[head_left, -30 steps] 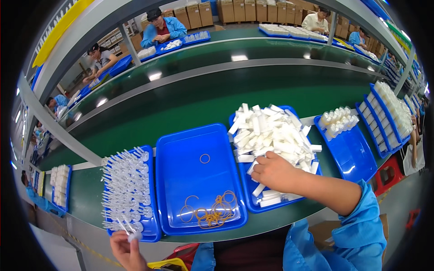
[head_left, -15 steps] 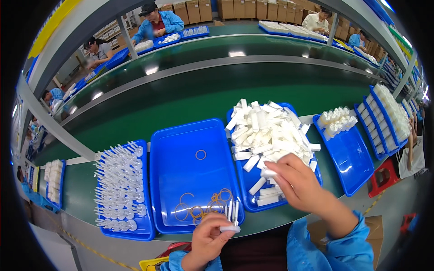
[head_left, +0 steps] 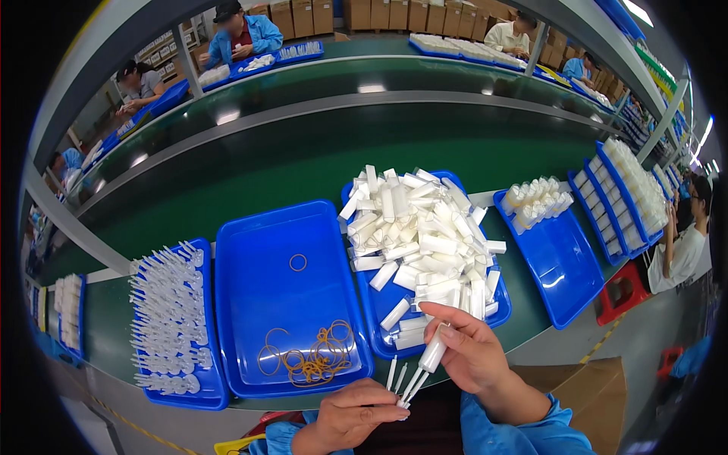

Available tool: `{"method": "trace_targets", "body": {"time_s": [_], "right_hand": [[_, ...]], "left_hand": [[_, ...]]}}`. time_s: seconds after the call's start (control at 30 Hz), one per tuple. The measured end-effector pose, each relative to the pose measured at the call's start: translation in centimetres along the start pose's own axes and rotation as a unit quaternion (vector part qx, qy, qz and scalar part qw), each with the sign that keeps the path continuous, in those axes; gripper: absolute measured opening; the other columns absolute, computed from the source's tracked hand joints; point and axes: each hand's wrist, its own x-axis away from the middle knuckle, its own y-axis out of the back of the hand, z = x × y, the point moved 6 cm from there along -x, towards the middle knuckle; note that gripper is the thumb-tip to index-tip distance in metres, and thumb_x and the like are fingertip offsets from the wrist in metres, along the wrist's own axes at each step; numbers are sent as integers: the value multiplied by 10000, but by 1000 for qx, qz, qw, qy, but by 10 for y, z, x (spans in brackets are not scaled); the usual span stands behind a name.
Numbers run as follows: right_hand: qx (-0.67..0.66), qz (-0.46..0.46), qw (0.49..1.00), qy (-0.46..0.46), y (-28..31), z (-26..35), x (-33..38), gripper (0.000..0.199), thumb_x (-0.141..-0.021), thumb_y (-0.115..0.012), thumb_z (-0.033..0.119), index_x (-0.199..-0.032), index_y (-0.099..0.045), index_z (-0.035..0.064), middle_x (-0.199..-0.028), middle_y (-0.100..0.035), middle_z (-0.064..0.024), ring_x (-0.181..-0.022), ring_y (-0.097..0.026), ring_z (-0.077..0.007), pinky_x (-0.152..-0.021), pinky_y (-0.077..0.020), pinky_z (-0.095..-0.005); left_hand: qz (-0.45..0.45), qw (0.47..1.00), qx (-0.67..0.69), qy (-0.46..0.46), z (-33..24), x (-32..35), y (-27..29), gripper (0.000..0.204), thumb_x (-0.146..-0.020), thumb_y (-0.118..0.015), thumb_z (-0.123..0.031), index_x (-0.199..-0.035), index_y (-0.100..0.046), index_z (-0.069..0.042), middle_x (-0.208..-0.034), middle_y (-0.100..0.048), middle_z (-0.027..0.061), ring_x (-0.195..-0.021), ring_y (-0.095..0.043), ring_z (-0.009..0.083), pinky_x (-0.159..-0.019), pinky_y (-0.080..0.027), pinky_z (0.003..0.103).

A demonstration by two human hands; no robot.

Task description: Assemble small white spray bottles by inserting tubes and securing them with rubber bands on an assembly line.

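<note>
While the piece point(head_left: 400, 377) points its thin prongs upward between the two hands, just off the near edge of the worktop point(head_left: 106, 326), its base is pinched in the left hand point(head_left: 353, 415), and the right hand point(head_left: 476, 356) grips a white tube point(head_left: 434, 355) whose lower end meets two of those prongs; whether they sit inside it cannot be told. Because the prongs look slim and splayed, a tube pushed on at a slant could bend one or catch on its tip. A loose pinch might let the base twist under that push, and with no tray beneath, either part, if dropped, could end up on the floor point(head_left: 174, 421). Beyond the right hand, the heaped tubes point(head_left: 413, 235) poke past the rim of their tray point(head_left: 373, 299), so a careless brush could spill some. To the left, loose bands point(head_left: 322, 360) lie tangled in the band tray point(head_left: 258, 296) and might snag one another. Farther left, the crowded spare pieces point(head_left: 163, 326) could hook together when lifted.
</note>
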Motion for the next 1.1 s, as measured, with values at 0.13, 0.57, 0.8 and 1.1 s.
{"method": "trace_targets", "body": {"time_s": [0.13, 0.57, 0.8, 1.1], "right_hand": [[-10, -5, 1000, 1, 2, -2, -2, 384, -905, -511, 93, -1268, -451, -13, -931, -568, -75, -882, -531, -139, -784, -446, -288], [259, 56, 964, 39, 0, 15, 8, 409, -876, -531, 31, -1279, -465, 4, -956, -601, -68, -801, -555, -75, -707, -455, -210], [315, 110, 943, 16, -14, 6, 16, 399, -872, -573, 74, -1259, -492, 16, -923, -623, -51, -846, -577, -95, -762, -458, -238], [316, 107, 942, 47, -31, -22, 31, 392, -840, -615, 81, -1219, -533, 26, -932, -648, -63, -866, -585, -170, -797, -452, -281]], "left_hand": [[-4, 1000, -1, -3, 1, -2, -3, 240, -645, -697, 87, -853, -685, -33, -869, -619, 94, -679, -595, 205, -595, -472, 284], [14, 1000, 22, -1, -1, 3, -1, 263, -651, -658, 99, -875, -691, -36, -860, -624, 87, -659, -586, 219, -577, -471, 284], [33, 999, -12, -37, -3, 6, -4, 248, -642, -698, 63, -862, -685, -49, -869, -606, 76, -680, -574, 221, -595, -469, 289], [-86, 989, 16, 120, 5, 23, 15, 200, -692, -720, -35, -870, -627, -27, -932, -612, 129, -842, -586, 254, -769, -452, 346]]}}
